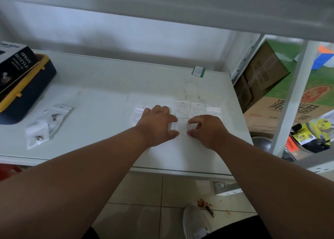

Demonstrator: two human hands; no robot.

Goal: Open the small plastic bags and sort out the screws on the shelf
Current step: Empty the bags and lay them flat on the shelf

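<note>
Between your hands lies a small clear bag (181,126) flat on the white shelf (101,101), right of centre and near the front edge. Your left hand (157,125) has its fingers curled down, fingertips and thumb touching the bag's left edge; your right hand (206,128) mirrors it, curled index finger and thumb at the bag's right edge. Whether either hand truly pinches the plastic or only presses it to the shelf, you cannot tell from here, and the bag's contents are too faint to make out

Just behind your hands a row of flat bags (197,108) lies side by side, touching or nearly so, with one more bag (138,112) partly hidden under your left hand's far side. Well to your left, two bags with screws (46,125) lie overlapped, metal pieces showing through the plastic

At the shelf's far left sits a dark case (34,87) with yellow trim, a spray bottle box (15,63) resting on top. A green sticker (198,71) marks the back edge. To the right, beyond the upright (294,97), stand cardboard boxes (262,72). Below, a shoe (196,222) rests on the tiled floor
</note>
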